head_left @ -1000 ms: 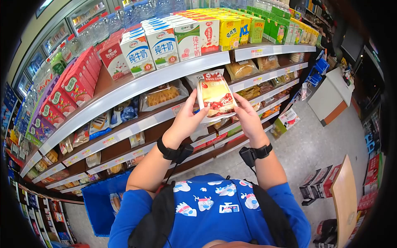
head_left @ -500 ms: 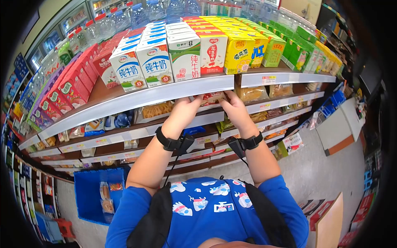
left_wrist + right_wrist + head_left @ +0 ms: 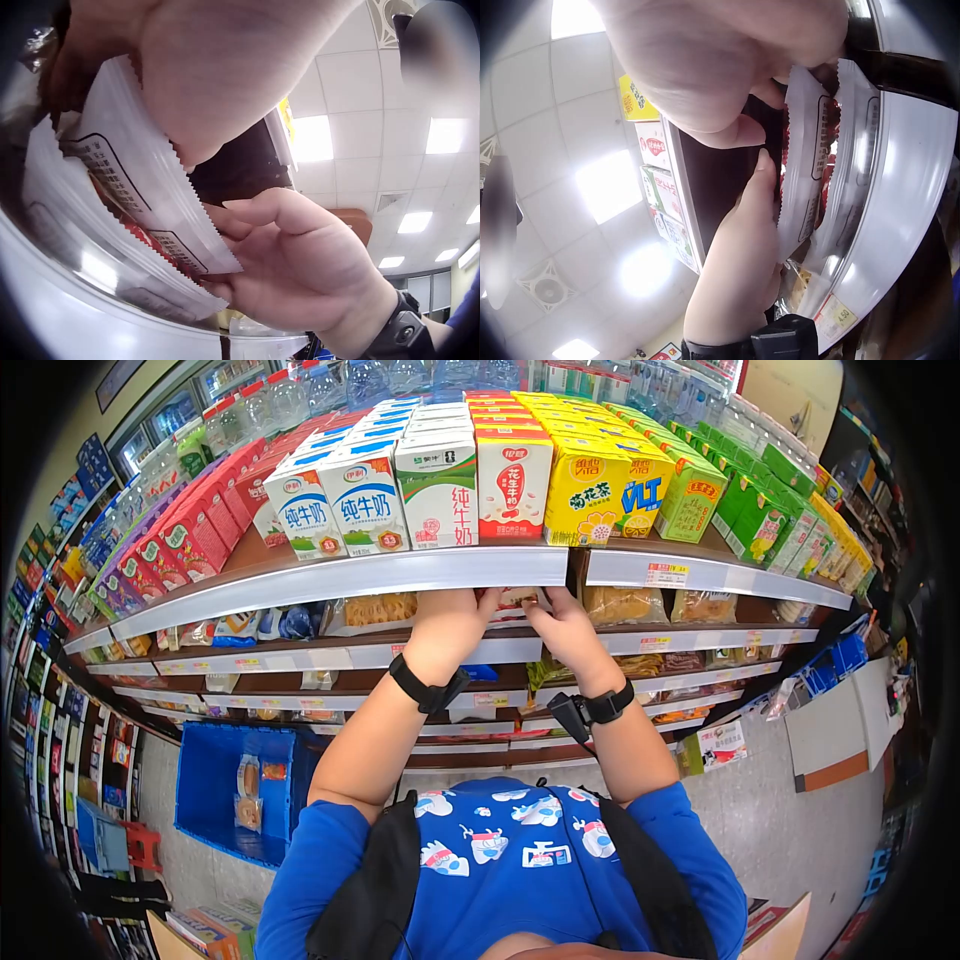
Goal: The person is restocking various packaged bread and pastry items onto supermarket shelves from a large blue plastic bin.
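My left hand [image 3: 445, 628] and right hand [image 3: 572, 640] reach under the top shelf's edge, one at each end of a packaged bread [image 3: 515, 600]. In the left wrist view this bread pack [image 3: 124, 157], white with serrated ends, lies flat over a second similar pack [image 3: 82, 232]. The right hand [image 3: 292, 262] holds its near end there, thumb above the wrapper. From the right wrist view, the left hand [image 3: 739, 262] grips the other end, its thumb over the top. Some fingers of both hands are hidden behind the wrapper.
Milk and drink cartons [image 3: 435, 490] line the top shelf [image 3: 380, 582] just above my hands. Other bagged breads [image 3: 625, 605] flank them on the same level. On the floor at left stands a blue crate [image 3: 182, 785] with several packs inside.
The bread pack, held up before the shelf a second ago, has moved forward and down onto the shelf under the top ledge. Both hands moved in with it, and the head view has shifted.
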A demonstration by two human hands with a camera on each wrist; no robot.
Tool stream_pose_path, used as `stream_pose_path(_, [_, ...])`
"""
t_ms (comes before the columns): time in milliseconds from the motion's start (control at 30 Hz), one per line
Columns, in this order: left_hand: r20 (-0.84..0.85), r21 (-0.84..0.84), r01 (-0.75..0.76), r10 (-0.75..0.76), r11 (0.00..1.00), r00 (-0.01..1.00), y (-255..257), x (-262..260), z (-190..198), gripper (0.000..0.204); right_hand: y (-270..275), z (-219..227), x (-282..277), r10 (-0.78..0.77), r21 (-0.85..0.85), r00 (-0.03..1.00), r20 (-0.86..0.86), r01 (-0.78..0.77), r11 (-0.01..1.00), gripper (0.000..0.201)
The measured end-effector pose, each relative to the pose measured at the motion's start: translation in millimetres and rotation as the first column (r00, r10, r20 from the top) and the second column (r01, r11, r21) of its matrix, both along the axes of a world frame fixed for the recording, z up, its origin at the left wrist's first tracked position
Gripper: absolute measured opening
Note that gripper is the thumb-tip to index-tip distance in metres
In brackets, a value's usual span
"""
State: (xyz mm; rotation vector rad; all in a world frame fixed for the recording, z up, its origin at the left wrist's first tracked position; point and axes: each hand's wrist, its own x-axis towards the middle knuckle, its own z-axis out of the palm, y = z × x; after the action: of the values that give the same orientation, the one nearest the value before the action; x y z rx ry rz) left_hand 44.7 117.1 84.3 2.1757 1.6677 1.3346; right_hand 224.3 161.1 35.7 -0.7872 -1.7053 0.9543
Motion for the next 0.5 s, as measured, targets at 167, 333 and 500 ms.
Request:
stream_pose_path(167, [-0.046,0.156,0.015,-0.008,0.988,0.999,-3,4,1,0.024,-21,17,3,-0.029,0.04,0.995,0.093,0.025,0.999,0.043])
stream_pose_path(333, [-0.009,0.111,0.058,-0.058,0.992,0.998,-8,3,5,0.027,-43,13,12,-0.123,0.33,0.98,0.156,0.066,0.942,0.054])
stream_pose_path(500, [-0.112,0.175,0.042,-0.022,0.984,0.993,-34,-12,-3,0.037,-79,15,33,-0.166,0.314,0.974,0.155,0.11,0.943,0.051])
